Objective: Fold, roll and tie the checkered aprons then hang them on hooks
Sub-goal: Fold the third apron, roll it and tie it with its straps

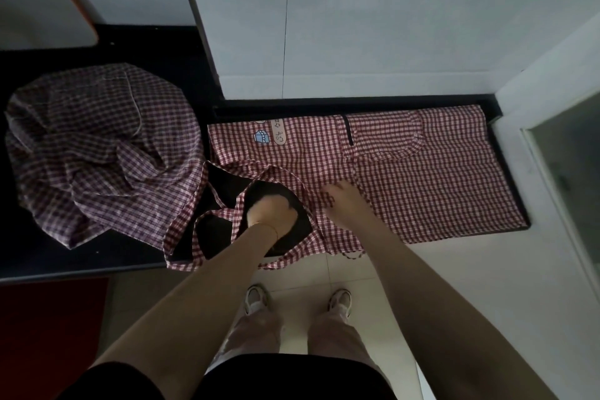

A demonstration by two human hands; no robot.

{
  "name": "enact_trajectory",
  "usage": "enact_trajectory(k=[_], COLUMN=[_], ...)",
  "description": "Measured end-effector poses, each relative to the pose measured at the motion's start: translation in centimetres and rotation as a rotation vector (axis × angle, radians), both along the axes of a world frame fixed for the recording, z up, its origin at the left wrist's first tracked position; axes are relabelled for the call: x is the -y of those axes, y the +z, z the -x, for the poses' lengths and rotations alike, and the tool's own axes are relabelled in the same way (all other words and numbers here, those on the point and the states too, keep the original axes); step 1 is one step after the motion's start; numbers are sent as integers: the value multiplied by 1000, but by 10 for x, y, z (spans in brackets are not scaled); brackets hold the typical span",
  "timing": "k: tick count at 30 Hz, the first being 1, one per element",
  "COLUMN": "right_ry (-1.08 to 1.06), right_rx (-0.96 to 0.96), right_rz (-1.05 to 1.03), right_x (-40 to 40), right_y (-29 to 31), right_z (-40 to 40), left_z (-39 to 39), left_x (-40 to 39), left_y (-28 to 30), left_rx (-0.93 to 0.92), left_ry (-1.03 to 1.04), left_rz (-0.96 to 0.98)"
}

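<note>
1. Red-checked apron lies flat on the black worktop, long axis left-right.
2. Left hand sits curled inside the neck strap loop; what it holds I cannot tell.
3. Right hand, fingers spread, presses the apron's middle, nearer the body.

Black counter runs from 9 o'clock across to 3 o'clock, stepping back at centre. White wall panels fill 12 to 2 o'clock, thin vertical seam at 12. Orange-edged white board leans at 10 to 11 o'clock, lower corner near the counter. Pale frame with a glass pane at 3 o'clock. Red mat on the floor at 8 o'clock. Beige floor tiles at 6 o'clock, 2 white sneakers standing on them, pale pink trousers above.
</note>
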State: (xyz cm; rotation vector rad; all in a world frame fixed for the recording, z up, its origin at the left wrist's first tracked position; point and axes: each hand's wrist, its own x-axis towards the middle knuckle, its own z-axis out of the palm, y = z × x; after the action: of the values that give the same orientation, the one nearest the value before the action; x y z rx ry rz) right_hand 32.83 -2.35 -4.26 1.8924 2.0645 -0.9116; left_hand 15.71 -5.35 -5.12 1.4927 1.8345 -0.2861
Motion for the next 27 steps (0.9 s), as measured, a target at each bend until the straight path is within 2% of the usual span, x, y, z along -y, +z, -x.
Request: enact_trajectory(k=[2,3,4,7,10,12,15,17,19,21,22,25,27], right_ry=[-40,-53,-61,-40,-39,-80,-130,-137,-134,-129,-129,-142,-133], right_rx=[-18,-33,-55,-90,-57,-71,-59,-21,11,39,46,44,45], right_rz=[-49,-71,-85,-56,-37,-37,-65,-70,-62,-51,-43,-17,-20], right_x=[0,0,0,3,2,-1,-9,-11,-11,-11,-11,-10,-12], right_y=[0,0,0,-5,-8,-7,-7,-9,-10,-11,-13,-13,-12], right_z=[3,6,10,21,25,25,27,27,29,33,34,38,40], left_z=[13,21,28,44,53,59,67,74,85,91,92,84,73], left_x=[-3,-6,-10,-21,-28,-33,-32,-25,-20,-24,-27,-32,-26], left_y=[3,2,0,-7,-6,0,28,37,41,43,44,48,41], left_rx=[-167,-210,-222,-112,178,244,110,-61,-201,-300,-308,-301,-215], left_ry=[169,204,216,235,332,142,-244,-316,-271,-300,-296,-234,-161], left_rz=[-409,-497,-501,-401,-296,-163,209,517,624,628,544,-8,-311])
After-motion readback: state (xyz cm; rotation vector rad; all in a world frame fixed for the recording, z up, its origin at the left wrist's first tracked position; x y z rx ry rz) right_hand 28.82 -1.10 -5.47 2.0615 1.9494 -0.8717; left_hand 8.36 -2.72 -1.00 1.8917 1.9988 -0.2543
